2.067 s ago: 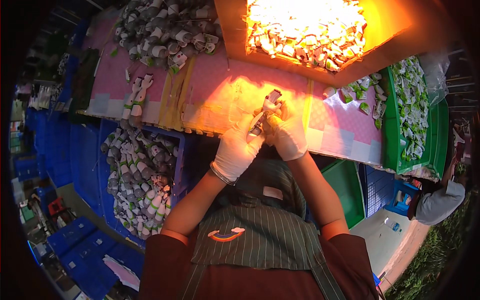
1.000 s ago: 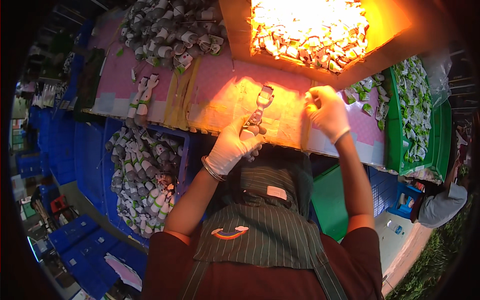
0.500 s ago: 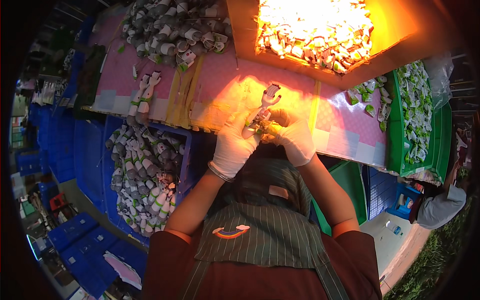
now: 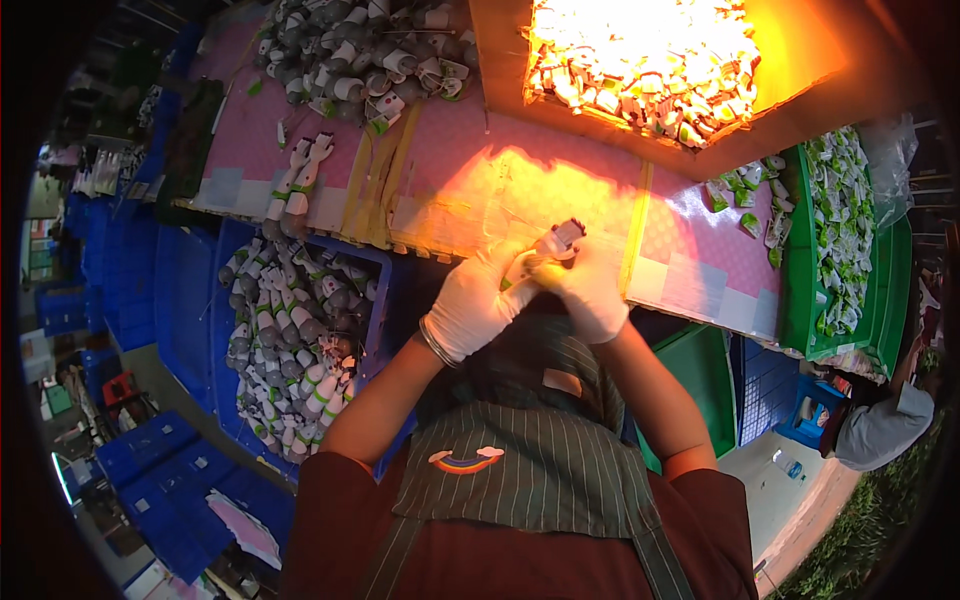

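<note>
My gloved left hand (image 4: 478, 305) and gloved right hand (image 4: 594, 298) meet over the front edge of the pink bench, both closed around a white toy arm (image 4: 560, 236). Its hand-shaped end with dark fingertips sticks out above my fingers; the rest of it is hidden by the gloves. Two toy arms (image 4: 302, 178) with green bands and grey ends lie side by side on the bench, left of my hands. Below them, a blue bin (image 4: 378, 290) holds many similar arms.
A brightly lit cardboard box (image 4: 640, 136) of small white parts stands at the back. Grey-and-white parts (image 4: 370, 60) are heaped at the back left. At right, green-and-white pieces fill a green tray (image 4: 797, 250). Another person's sleeve (image 4: 885, 425) shows at far right.
Both hands have moved slightly down toward me and drawn closer around the toy arm. Its hand-shaped end now sits lower and tilts to the right, with less of it showing.
</note>
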The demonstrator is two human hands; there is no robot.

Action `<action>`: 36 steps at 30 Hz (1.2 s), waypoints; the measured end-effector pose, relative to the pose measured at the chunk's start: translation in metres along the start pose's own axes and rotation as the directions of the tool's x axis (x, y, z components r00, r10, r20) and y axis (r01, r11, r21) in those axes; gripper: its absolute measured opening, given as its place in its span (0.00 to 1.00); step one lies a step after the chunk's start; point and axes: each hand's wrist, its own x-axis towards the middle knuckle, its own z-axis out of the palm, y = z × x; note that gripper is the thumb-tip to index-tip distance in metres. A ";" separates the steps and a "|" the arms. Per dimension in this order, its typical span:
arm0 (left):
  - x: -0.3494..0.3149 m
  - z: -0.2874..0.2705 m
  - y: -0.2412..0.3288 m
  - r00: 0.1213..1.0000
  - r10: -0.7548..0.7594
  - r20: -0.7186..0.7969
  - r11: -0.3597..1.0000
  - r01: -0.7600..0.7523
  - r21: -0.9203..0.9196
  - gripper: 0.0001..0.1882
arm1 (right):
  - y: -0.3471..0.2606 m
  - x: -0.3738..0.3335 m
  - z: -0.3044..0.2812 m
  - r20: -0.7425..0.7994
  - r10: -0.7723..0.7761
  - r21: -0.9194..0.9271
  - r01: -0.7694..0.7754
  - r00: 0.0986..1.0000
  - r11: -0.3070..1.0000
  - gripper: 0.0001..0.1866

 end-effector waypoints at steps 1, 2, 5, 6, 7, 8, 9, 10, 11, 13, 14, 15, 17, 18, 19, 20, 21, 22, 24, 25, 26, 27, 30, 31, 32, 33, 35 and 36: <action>0.000 -0.005 0.000 0.997 0.068 0.018 0.991 -0.070 0.116 0.16 | 0.004 0.002 -0.006 0.035 0.026 0.187 -0.032 0.999 0.982 0.11; 0.001 -0.010 0.002 0.997 0.068 0.019 0.991 -0.070 0.118 0.16 | 0.005 0.003 -0.010 0.106 0.013 0.398 -0.055 0.994 0.916 0.23; 0.002 -0.029 0.006 0.972 0.210 0.102 0.911 -0.232 0.341 0.16 | -0.008 0.000 -0.040 0.571 0.235 0.448 -0.538 0.787 0.714 0.31; 0.003 -0.031 0.011 0.973 0.208 0.101 0.912 -0.230 0.341 0.16 | -0.008 -0.001 -0.037 0.571 0.236 0.447 -0.540 0.786 0.713 0.31; 0.006 -0.035 0.023 0.958 0.214 0.191 0.860 -0.277 0.429 0.16 | -0.008 -0.002 -0.034 0.529 0.268 0.342 -0.491 0.805 0.801 0.30; 0.009 -0.037 0.029 0.937 0.208 0.280 0.797 -0.329 0.507 0.15 | -0.008 -0.002 -0.032 0.483 0.292 0.225 -0.439 0.826 0.870 0.30; 0.010 -0.038 0.028 0.937 0.207 0.282 0.798 -0.329 0.506 0.15 | -0.007 -0.003 -0.033 0.482 0.293 0.226 -0.441 0.826 0.869 0.30; 0.010 -0.039 0.026 0.927 0.194 0.321 0.780 -0.345 0.523 0.14 | -0.008 -0.001 -0.035 0.441 0.278 0.077 -0.344 0.853 0.936 0.27; 0.010 -0.040 0.023 0.915 0.179 0.360 0.762 -0.361 0.538 0.14 | -0.009 0.001 -0.036 0.404 0.253 -0.079 -0.242 0.879 0.967 0.23; 0.005 -0.034 0.008 0.925 0.249 0.286 0.837 -0.354 0.417 0.13 | -0.004 -0.002 -0.026 0.308 0.017 -0.092 0.012 0.951 0.996 0.14; 0.003 -0.032 0.002 0.929 0.309 0.201 0.890 -0.357 0.283 0.12 | -0.005 0.000 -0.025 0.311 0.019 -0.092 0.010 0.950 0.996 0.14; 0.002 -0.033 -0.002 0.931 0.306 0.200 0.891 -0.353 0.284 0.12 | -0.006 0.004 -0.025 0.365 -0.294 -0.502 0.453 0.883 0.737 0.11; 0.007 -0.039 0.009 0.567 -0.577 0.587 0.653 0.753 -0.086 0.14 | -0.016 0.001 -0.022 0.548 -0.531 -0.702 0.701 0.646 0.128 0.10; 0.004 -0.039 0.005 0.566 -0.578 0.588 0.650 0.755 -0.088 0.14 | -0.018 0.002 -0.022 0.550 -0.528 -0.701 0.702 0.647 0.130 0.10; -0.001 -0.038 0.001 0.557 -0.453 0.696 0.499 0.806 -0.320 0.17 | -0.020 0.004 -0.021 0.571 -0.584 -0.660 0.746 0.577 0.092 0.09; -0.004 -0.039 -0.001 0.573 -0.302 0.762 0.283 0.817 -0.502 0.19 | -0.021 0.006 -0.021 0.588 -0.635 -0.616 0.786 0.501 0.050 0.08; -0.006 -0.040 -0.001 0.560 -0.309 0.769 0.227 0.829 -0.512 0.21 | -0.022 0.007 -0.019 0.594 -0.633 -0.609 0.791 0.497 0.050 0.08; -0.007 -0.040 -0.002 0.565 -0.313 0.763 0.223 0.825 -0.519 0.21 | -0.022 0.009 -0.017 0.563 -0.651 -0.607 0.789 0.509 0.092 0.08; -0.008 -0.039 -0.003 0.639 -0.370 0.675 0.374 0.767 -0.521 0.24 | -0.025 0.014 -0.012 0.544 -0.666 -0.589 0.798 0.510 0.129 0.08; -0.006 -0.043 0.002 0.646 -0.382 0.661 0.373 0.762 -0.530 0.24 | -0.026 0.017 -0.009 0.484 -0.718 -0.597 0.788 0.500 0.147 0.08; -0.001 -0.051 0.012 0.639 -0.440 0.631 0.457 0.764 -0.455 0.24 | -0.027 0.020 -0.005 0.423 -0.765 -0.603 0.781 0.486 0.163 0.08; 0.002 -0.059 0.017 0.633 -0.498 0.593 0.529 0.763 -0.371 0.24 | -0.035 0.018 -0.009 0.434 -0.645 -0.595 0.738 0.629 0.318 0.13; 0.002 -0.077 -0.011 0.792 -0.548 0.267 0.747 0.608 -0.269 0.24 | -0.017 0.012 -0.011 0.101 -0.844 -0.716 0.627 0.527 0.306 0.17; 0.004 -0.093 -0.021 0.829 -0.543 0.135 0.818 0.558 -0.136 0.26 | -0.011 0.013 -0.014 0.104 -0.825 -0.726 0.610 0.555 0.318 0.19; 0.006 -0.108 -0.031 0.917 -0.389 -0.092 0.911 0.397 0.108 0.25 | -0.008 0.011 -0.018 0.103 -0.806 -0.740 0.586 0.583 0.329 0.20; 0.007 -0.125 -0.036 0.915 -0.316 -0.249 0.899 0.373 0.229 0.23 | -0.003 0.012 -0.021 0.084 -0.794 -0.739 0.572 0.603 0.356 0.19; 0.009 -0.166 -0.066 0.927 -0.019 -0.375 0.746 0.263 0.612 0.18 | 0.002 0.010 -0.024 0.079 -0.777 -0.723 0.573 0.624 0.386 0.18; 0.011 -0.184 -0.072 0.922 -0.019 -0.387 0.743 0.272 0.612 0.18 | 0.005 0.009 -0.024 0.062 -0.755 -0.711 0.560 0.653 0.426 0.18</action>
